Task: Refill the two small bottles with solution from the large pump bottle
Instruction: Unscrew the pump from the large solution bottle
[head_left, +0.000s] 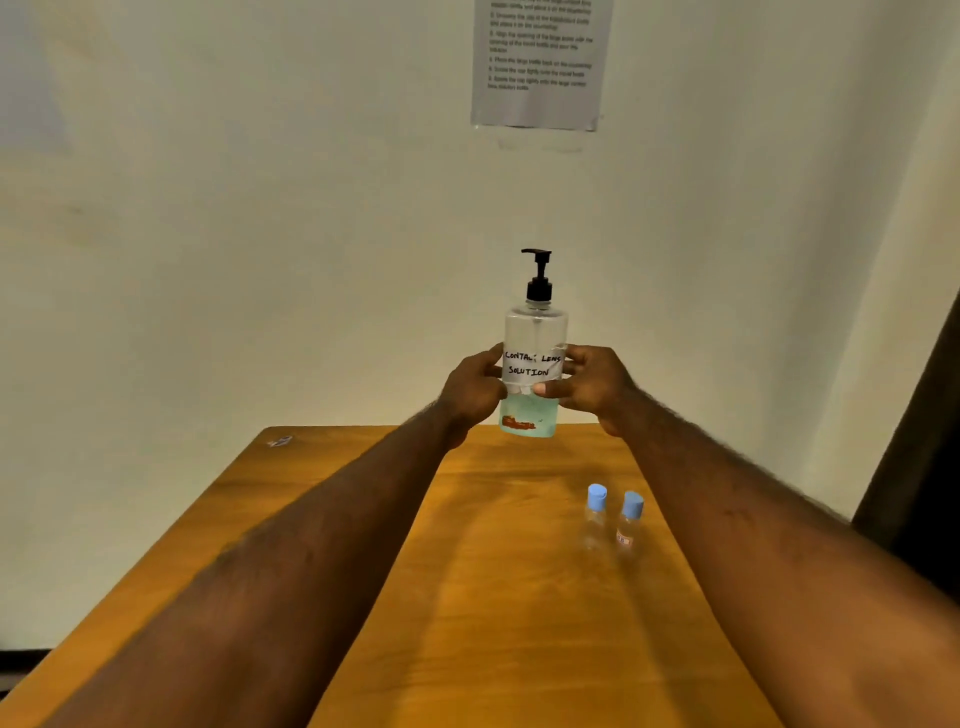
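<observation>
Head camera looks at a pale wall (208, 260) behind a wooden table (493, 649). A printed sheet (540, 62) hangs high on the wall, its text too blurred to read. The large pump bottle (535, 327) is held upright in the air over the table's far edge. It has a black pump on top, a handwritten label reading "contact lens solution", and blue-green liquid filling only its lower part. The left hand (470, 389) and the right hand (597, 389) grip it from either side at the label, fingers curled round the body. Two small clear bottles (595, 519) with blue caps on stand just beside each other on the table, near the right forearm.
</observation>
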